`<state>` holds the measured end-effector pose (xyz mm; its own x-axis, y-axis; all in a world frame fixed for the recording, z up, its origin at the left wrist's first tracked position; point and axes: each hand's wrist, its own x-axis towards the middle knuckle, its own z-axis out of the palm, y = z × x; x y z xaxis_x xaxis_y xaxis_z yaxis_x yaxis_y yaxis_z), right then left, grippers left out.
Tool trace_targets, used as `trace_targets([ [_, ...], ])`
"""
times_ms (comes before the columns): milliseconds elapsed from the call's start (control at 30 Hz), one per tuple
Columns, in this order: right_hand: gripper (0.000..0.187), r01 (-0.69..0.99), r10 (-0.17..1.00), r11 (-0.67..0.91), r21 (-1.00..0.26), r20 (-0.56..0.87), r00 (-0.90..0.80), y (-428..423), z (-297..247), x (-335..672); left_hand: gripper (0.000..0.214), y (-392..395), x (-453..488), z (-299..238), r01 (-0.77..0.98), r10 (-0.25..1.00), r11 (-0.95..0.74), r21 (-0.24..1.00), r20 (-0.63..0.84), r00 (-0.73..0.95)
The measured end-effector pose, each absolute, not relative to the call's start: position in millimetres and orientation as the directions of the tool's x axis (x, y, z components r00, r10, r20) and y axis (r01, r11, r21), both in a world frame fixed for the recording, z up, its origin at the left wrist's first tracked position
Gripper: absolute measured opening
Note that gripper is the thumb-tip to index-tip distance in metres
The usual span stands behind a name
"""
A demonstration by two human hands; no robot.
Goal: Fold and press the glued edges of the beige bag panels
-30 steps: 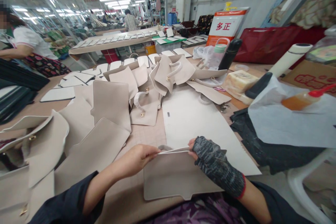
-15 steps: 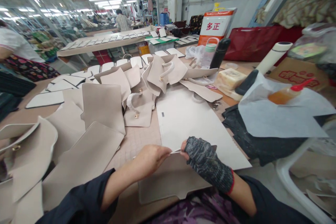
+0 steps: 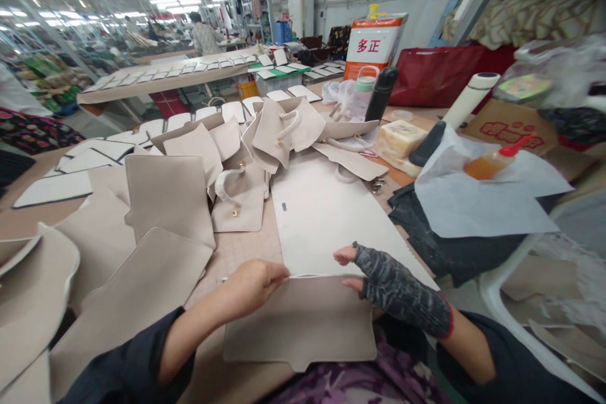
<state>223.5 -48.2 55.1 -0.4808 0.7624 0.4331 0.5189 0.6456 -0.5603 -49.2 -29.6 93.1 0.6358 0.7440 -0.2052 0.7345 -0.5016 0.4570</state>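
Observation:
A beige leather panel with a small tab on its near edge lies in front of me. My left hand is bare and pinches the left part of the panel's far edge, where a thin pale strip shows. On my right hand is a dark grey fingerless knit glove with a red cuff. Its thumb and fingers are spread at the right end of that edge, holding nothing; the thumb overlaps the panel. Behind the panel a larger off-white piece lies flat, bearing a small dark label.
Beige bag pieces with handles are heaped behind, and more panels lean at left. To the right are a squeeze bottle on white paper, black sheets, a yellowish block and a white thermos. A metal can stands behind.
My right hand has opened and moved right along the panel's far edge. My left hand still pinches the edge. The view has shifted a little to the right.

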Motion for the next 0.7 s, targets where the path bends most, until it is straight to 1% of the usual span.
trace_targets([
  [67,0.027,0.589,0.7,0.71,-0.387,0.481,-0.528,-47,49,228,0.027,-29,-51,94,0.746,0.744,-0.5,0.439,-0.224,0.63],
  [100,0.027,0.61,0.678,0.725,-0.32,0.488,-0.55,-48,45,228,0.027,-29,-51,94,0.752,0.745,-0.503,0.426,-0.228,0.627],
  [133,0.027,0.623,0.664,0.732,-0.277,0.494,-0.561,-48,42,226,0.027,-29,-50,94,0.755,0.745,-0.51,0.413,-0.227,0.627],
  [200,0.027,0.637,0.646,0.735,-0.231,0.522,-0.556,-50,35,222,0.027,-31,-47,92,0.74,0.737,-0.543,0.396,-0.197,0.647],
  [367,0.027,0.62,0.612,0.754,-0.217,0.575,-0.543,-51,28,215,0.03,-34,-28,77,0.654,0.665,-0.665,0.36,-0.115,0.738],
  [533,0.026,0.583,0.617,0.768,-0.267,0.552,-0.561,-47,27,217,0.019,-35,-12,69,0.629,0.644,-0.723,0.285,-0.053,0.763],
  [633,0.025,0.558,0.616,0.777,-0.291,0.534,-0.579,-46,29,219,0.019,-33,-12,69,0.631,0.643,-0.732,0.256,-0.044,0.764],
  [700,0.026,0.554,0.618,0.776,-0.3,0.534,-0.577,-46,30,221,0.02,-32,-13,69,0.67,0.684,-0.691,0.273,-0.055,0.728],
])
